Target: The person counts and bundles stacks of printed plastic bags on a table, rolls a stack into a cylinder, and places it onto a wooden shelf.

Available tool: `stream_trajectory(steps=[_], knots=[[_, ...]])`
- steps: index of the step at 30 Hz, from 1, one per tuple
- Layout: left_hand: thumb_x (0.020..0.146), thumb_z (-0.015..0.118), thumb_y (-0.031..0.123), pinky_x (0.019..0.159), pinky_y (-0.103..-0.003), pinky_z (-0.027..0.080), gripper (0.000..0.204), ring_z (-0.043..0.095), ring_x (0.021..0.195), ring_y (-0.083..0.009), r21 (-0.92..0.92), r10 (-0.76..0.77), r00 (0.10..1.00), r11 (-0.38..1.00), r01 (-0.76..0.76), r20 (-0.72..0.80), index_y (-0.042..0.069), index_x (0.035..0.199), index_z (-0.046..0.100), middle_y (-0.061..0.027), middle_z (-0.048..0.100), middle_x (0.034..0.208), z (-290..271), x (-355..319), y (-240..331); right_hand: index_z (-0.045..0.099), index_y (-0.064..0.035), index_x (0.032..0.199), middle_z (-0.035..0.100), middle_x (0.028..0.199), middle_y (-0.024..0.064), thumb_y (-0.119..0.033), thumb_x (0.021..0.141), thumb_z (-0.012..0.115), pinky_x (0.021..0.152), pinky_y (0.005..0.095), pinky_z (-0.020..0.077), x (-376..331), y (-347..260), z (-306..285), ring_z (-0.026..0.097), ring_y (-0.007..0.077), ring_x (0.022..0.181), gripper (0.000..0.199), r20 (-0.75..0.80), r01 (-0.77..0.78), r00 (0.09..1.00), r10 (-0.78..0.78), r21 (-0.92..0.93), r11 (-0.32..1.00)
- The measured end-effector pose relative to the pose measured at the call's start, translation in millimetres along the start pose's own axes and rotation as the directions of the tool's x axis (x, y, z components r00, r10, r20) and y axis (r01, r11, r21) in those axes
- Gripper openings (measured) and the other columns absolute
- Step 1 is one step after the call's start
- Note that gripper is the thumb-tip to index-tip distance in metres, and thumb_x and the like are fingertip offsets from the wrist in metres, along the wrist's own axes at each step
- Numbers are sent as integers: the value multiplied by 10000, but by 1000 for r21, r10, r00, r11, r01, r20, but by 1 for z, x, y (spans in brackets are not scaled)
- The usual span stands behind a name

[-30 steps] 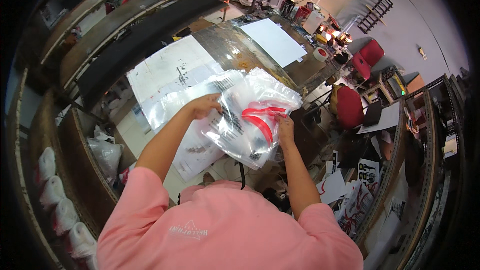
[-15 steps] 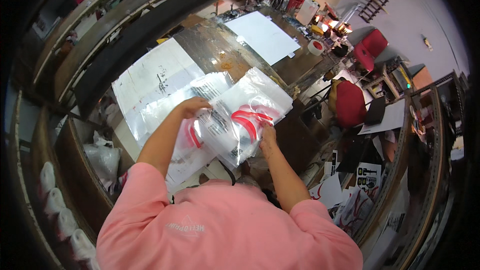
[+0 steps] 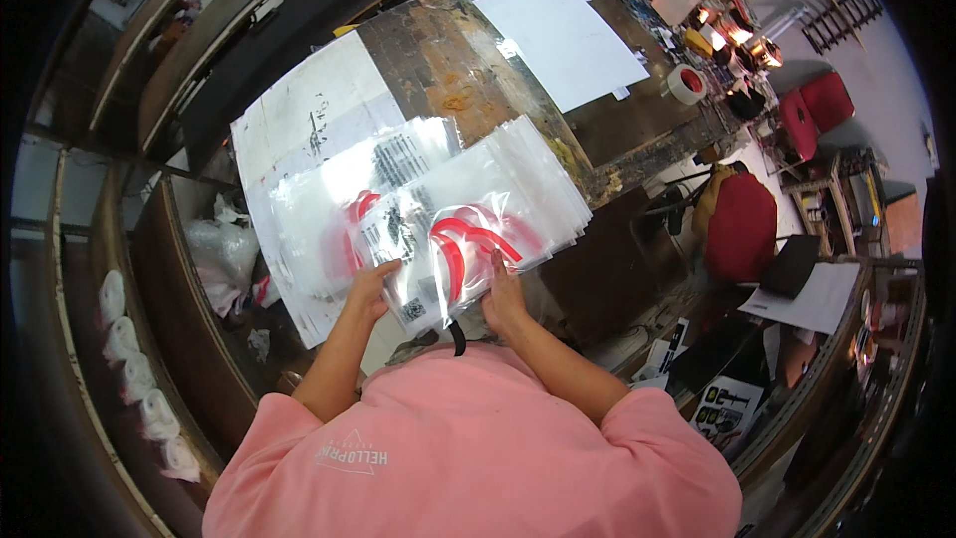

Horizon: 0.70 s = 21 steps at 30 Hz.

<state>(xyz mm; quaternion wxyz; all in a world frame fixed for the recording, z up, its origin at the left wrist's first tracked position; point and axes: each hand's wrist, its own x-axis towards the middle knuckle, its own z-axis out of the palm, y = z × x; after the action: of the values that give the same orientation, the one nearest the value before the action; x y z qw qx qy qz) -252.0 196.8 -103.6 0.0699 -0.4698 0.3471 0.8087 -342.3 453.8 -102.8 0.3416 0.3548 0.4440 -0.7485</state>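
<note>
A stack of clear plastic bags [image 3: 488, 189] with red curved print and black lettering lies tilted over the table's near edge. My left hand [image 3: 370, 291] grips its near left corner, thumb on top. At the near right side, my right hand [image 3: 505, 301] holds the same stack, thumb on the plastic by the red print. The fingers of both hands are partly hidden beneath the bags. Under and left of this stack lies another pile of printed clear bags [image 3: 314, 229], resting on large white sheets [image 3: 299, 125].
A white board [image 3: 563, 45] lies on the stained wooden table [image 3: 428, 60]. A tape roll [image 3: 687, 85] and containers stand at the far right. A red chair [image 3: 742, 229] is on the right. Shelves with white rolls [image 3: 121, 339] are at the left; papers [image 3: 727, 403] lie lower right.
My left hand has come from the upper left of the bags down to their near left corner. My right hand stays on the right side. The view has shifted.
</note>
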Motion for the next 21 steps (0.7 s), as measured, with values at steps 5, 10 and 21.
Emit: stream_trajectory(steps=[5, 10, 21], knots=[[906, 713, -17, 820, -421, 624, 312, 721, 913, -268, -28, 225, 971, 973, -227, -78, -56, 1209, 649, -140, 722, 1075, 12, 0, -8, 597, 28, 1275, 703, 1113, 168, -516, 922, 743, 866, 347, 553, -37, -130, -15, 690, 234, 1003, 665, 115, -38, 920, 375, -925, 378], [859, 769, -1, 822, -405, 618, 381, 723, 931, -255, 123, 319, 946, 943, -311, -60, -39, 1220, 654, -134, 729, 1116, 38, -7, 3, 385, -28, 1534, 426, 1555, 266, -791, 636, 809, 1150, 563, 388, 54, -237, 8, 426, 425, 1439, 1253, 485, 364, 658, -577, -875, -320], [885, 754, 53, 785, -409, 622, 386, 727, 918, -246, 190, 354, 924, 926, -325, -143, -12, 1246, 635, -144, 728, 1095, 17, 4, -6, 442, 114, 1395, 580, 1361, 332, -516, 550, 971, 1097, 461, 462, 104, -190, 29, 569, 439, 1289, 1179, 380, 299, 840, -389, -920, -253]])
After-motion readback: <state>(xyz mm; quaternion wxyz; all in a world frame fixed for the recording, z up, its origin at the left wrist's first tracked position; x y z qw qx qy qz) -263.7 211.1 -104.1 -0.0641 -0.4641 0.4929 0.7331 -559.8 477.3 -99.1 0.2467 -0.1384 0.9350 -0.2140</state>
